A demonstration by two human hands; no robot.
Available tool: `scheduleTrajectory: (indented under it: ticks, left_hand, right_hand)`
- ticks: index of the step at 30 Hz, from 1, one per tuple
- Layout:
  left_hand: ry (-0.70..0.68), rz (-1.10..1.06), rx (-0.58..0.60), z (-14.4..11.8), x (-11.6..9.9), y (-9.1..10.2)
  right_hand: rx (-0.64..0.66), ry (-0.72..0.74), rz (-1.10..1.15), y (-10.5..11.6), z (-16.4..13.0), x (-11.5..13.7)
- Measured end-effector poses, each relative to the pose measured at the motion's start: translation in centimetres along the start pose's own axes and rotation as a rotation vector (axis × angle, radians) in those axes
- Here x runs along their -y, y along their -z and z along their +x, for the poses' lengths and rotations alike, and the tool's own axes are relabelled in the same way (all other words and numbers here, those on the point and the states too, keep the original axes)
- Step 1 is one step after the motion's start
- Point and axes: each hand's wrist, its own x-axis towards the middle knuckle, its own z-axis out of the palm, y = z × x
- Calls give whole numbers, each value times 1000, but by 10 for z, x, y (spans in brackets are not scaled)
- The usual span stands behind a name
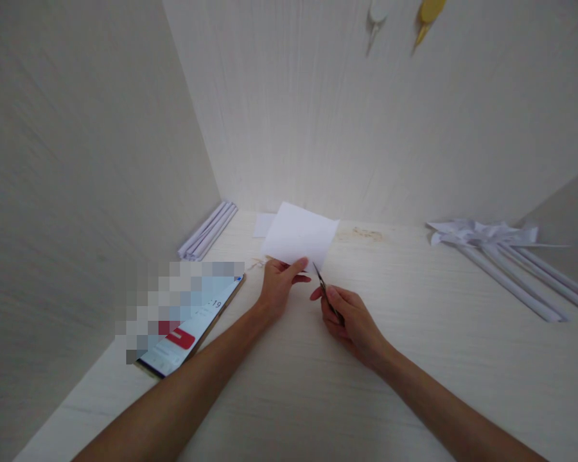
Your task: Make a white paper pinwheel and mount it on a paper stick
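A white sheet of paper (299, 232) is tilted up above the table, pinched along its near edge by my left hand (282, 282). My right hand (349, 317) is closed around a small pair of scissors (322, 284), its dark narrow blades pointing up and toward the paper. The tips are at the paper's near right corner; whether they touch it I cannot tell. Behind the held sheet, part of another flat white piece of paper (263, 225) shows on the table.
At the left lies a phone (200, 327), its screen lit and partly pixelated. Rolled paper tubes (208, 231) rest at the back left. More paper tubes with pointed folded ends (501, 256) lie at the right. Two hooks (428, 22) hang on the back wall.
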Motion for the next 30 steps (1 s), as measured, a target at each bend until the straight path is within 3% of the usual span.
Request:
scheduleTrajectory:
  ticks: [30]
  left_hand:
    - [29, 19, 4, -1, -1, 0]
  right_hand:
    - [6, -2, -1, 1, 1, -1]
